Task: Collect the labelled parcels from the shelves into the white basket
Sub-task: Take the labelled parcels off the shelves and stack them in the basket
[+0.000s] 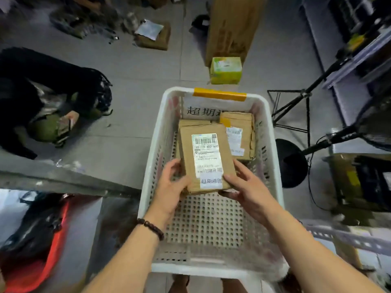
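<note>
So I've got both hands — left hand (172, 182), right hand (243, 185) — gripping the labelled parcel (206, 159) inside the white basket (273, 144) — next I probably just let go beside the other parcels (240, 134).

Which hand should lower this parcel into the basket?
Left, probably: the left hand wraps the parcel's near corner, while the right hand only pinches its edge above the basket.

Lower parcel (193, 123) mostly hidden under top parcel (187, 149); label (207, 155) print too small.
</note>
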